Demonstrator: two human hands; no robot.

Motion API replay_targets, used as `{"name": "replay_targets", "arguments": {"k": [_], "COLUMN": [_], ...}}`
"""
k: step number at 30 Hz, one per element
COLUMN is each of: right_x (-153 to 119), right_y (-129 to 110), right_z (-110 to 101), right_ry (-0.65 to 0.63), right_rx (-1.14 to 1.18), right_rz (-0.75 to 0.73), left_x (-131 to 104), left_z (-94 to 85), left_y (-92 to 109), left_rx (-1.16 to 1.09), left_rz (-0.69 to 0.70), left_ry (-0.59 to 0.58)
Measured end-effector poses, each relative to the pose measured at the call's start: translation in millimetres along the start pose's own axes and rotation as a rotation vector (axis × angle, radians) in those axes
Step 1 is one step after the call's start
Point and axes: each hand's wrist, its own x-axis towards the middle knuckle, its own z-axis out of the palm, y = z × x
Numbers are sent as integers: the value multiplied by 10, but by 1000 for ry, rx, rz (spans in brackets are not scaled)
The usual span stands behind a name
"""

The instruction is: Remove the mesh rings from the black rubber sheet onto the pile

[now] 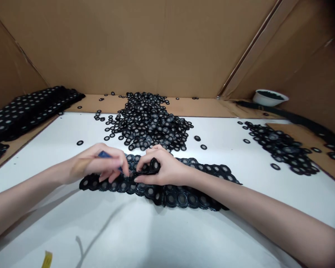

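Note:
My left hand (93,163) is closed around a small tool with a blue handle (103,154). Its thin tip points right, towards the fingers of my other hand, and is too blurred to name. Between the thumb and fingers of my right hand (167,169) is a black strip of joined rings (154,165), partly hidden by the hand. Under both hands lies a long sheet of joined black rings (181,200) with pale centres. Both wrists rest low over this sheet, which hides part of its middle.
Behind the sheet is a large heap of loose black rings (147,126). A smaller pile of rings (287,149) lies at right, below a white bowl (269,97). Stacked ring sheets (25,109) stand at far left. Cardboard walls (156,44) enclose the white tabletop (114,230).

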Motion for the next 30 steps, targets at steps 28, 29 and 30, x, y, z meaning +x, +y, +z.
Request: {"name": "replay_targets", "arguments": {"k": [28,29,30], "right_x": [-51,-76,-104], "right_y": [-435,-498,-558], "right_z": [-261,-261,-248], "right_ry": [33,49,57], "right_rx": [-70,-32,4], "right_rz": [-198,-183,-171], "left_x": [-849,-845,-840], "left_z": [-552,-564,-575], "left_y": [-1132,-1156,-1177], "left_rx": [1026,1018,1008], "left_rz": [-150,-138,-126], "left_ry": [676,678,676]}}
